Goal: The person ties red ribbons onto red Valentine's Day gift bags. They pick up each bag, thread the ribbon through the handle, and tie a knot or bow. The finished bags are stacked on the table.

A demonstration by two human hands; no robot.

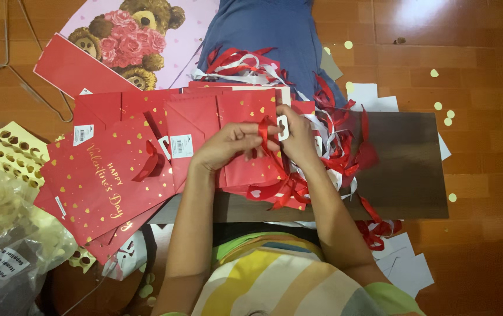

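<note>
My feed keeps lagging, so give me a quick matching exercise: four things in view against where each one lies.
1. teddy bear bag
2. wire hanger
3. ribbon pile
4. clear plastic bag

a. bottom left corner
b. on the dark board, right of the hands
c. top centre-left, under red bags
d. far left floor, top

Pairs: 1-c, 2-d, 3-b, 4-a
</note>
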